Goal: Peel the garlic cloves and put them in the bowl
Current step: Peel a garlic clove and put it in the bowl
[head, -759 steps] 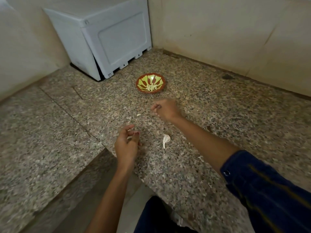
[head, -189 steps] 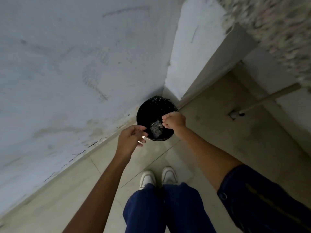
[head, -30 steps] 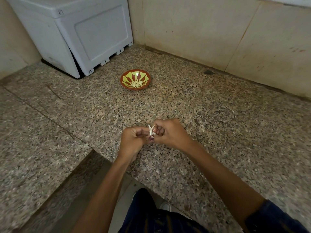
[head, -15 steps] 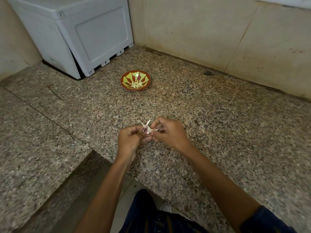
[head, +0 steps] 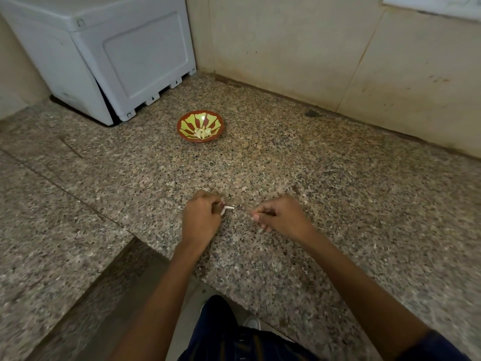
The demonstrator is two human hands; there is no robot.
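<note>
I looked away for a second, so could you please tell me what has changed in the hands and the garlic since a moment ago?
The hands have pulled apart: the left hand still pinches the garlic clove, while the right hand has drawn off to the right, fingers curled; whether it holds skin is unclear. The bowl with peeled cloves and the white box stayed put on the counter.

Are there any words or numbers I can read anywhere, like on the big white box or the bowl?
None can be read.
White box: small marks near its bottom edge, too small to read.
Bowl: only a yellow and red pattern, no words.
Wall and counter: no writing shows.
</note>
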